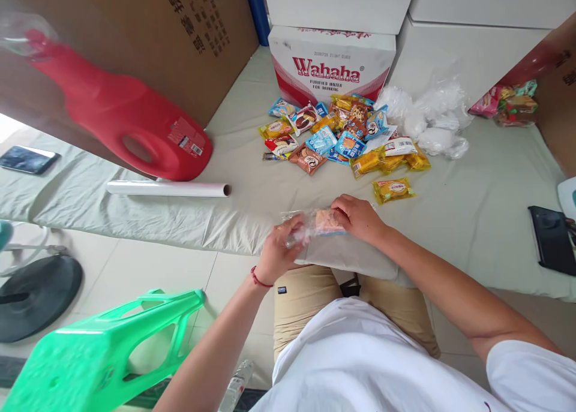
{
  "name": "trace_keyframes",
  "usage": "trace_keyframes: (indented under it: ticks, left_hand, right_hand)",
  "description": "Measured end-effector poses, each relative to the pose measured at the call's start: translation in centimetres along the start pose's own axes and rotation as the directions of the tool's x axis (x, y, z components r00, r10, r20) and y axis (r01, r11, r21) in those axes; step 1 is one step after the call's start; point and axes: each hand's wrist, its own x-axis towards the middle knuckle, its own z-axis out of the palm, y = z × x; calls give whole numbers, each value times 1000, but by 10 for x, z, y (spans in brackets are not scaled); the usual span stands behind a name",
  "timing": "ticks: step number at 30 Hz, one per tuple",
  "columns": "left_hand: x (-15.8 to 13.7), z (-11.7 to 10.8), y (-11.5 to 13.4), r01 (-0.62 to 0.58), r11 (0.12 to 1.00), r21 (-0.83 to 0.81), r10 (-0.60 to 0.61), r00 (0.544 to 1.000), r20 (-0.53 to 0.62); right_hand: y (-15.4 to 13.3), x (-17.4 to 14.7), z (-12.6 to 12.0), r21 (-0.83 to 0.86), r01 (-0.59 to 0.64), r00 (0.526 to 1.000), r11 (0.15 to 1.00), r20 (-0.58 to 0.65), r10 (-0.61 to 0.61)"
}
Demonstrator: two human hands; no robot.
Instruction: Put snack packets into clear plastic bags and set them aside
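At the near edge of the cloth-covered table, my left hand (285, 244) curls its fingers around crinkled clear plastic wrap (306, 226), slightly blurred by motion. A small snack packet (327, 220), pinkish-orange with a blue lower edge, lies in or under that film. My right hand (360, 219) closes on the packet's right end, with its fingertips partly hidden. Just beyond it is a single yellow snack packet (394, 190), apart from the pile. The pile of wrapped snacks (321, 141) is farther back, in blue, brown, red and yellow wrappers.
Crumpled clear bags (434, 121) sit beside the Wahaha carton (333, 64). On the left are a red jug (130, 118), a white roll (168, 189) and a phone (29, 159). A black phone (552, 238) lies right. A green stool (103, 352) stands on the floor.
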Motion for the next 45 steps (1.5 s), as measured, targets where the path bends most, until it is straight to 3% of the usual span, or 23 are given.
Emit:
trace_keyframes:
  ticks: [2, 5, 9, 11, 13, 15, 16, 17, 19, 21, 23, 26, 30, 32, 34, 36, 38, 40, 42, 45]
  left_hand:
    - [11, 3, 1, 143, 988, -65, -149, 983, -109]
    - [32, 4, 2, 333, 938, -97, -346, 915, -208]
    - [52, -8, -4, 445, 895, -34, -423, 819, -388]
    - [50, -17, -3, 426, 903, 62, -315, 752, -580]
    - [38, -23, 6, 345, 914, 213, -71, 654, -753]
    - [19, -19, 25, 175, 906, 386, 217, 590, -778]
    - [10, -12, 36, 49, 892, 449, 326, 619, -715]
    - [3, -3, 46, -137, 870, 473, 425, 694, -581]
    - [-2, 22, 61, -409, 838, 361, 517, 806, -287]
    - [6, 47, 63, -391, 886, 247, 438, 882, -175]
    - [19, 67, 53, -280, 941, 191, 315, 930, -191]
    - [32, 83, 31, -248, 941, 232, 298, 931, -213]
    - [29, 87, 18, -276, 902, 331, 340, 928, -152]
    - [25, 87, 18, -270, 891, 365, 331, 936, -117]
    - [24, 88, 19, -259, 882, 393, 320, 942, -98]
    - [25, 89, 20, -250, 873, 419, 316, 944, -95]
    - [26, 89, 20, -251, 863, 439, 323, 941, -98]
    - [26, 90, 19, -258, 859, 442, 338, 934, -112]
    - [26, 90, 18, -262, 862, 435, 346, 930, -126]
    - [25, 90, 18, -255, 872, 418, 331, 936, -122]
  right_hand:
    - [0, 1, -2, 24, -8, 1000, 1000, 5, 8]
    - [-1, 0, -4, 55, -68, 998, 996, 15, 68]
    - [-6, 1, -5, 42, -173, 985, 984, 33, 171]
    - [-8, 3, -5, 17, -187, 981, 982, 48, 186]
    - [-10, 5, -5, -5, -175, 983, 985, 63, 175]
    - [-11, 7, -4, -26, -153, 985, 988, 75, 154]
    - [-12, 8, -4, -37, -143, 986, 989, 76, 145]
    - [-12, 8, -4, -46, -136, 988, 990, 75, 139]
    - [-13, 10, -4, -48, -138, 988, 989, 70, 141]
    - [-12, 11, -6, -19, -153, 985, 988, 82, 154]
    - [-8, 14, -10, 47, -169, 980, 985, 118, 162]
    - [5, 20, -20, 138, -210, 972, 968, 132, 192]
    - [29, 24, -35, 69, -334, 938, 940, -70, 338]
    - [38, 22, -41, 126, -326, 934, 937, -108, 339]
    - [43, 15, -45, 231, -242, 964, 942, -52, 260]
    - [46, 6, -48, 273, -169, 985, 947, 80, 153]
    - [52, -6, -52, 235, -158, 967, 959, 234, 102]
    - [63, -20, -60, 210, -201, 944, 957, 303, 132]
    - [78, -36, -69, 293, -278, 932, 915, 314, 183]
    - [94, -61, -78, 511, -417, 901, 752, 344, 265]
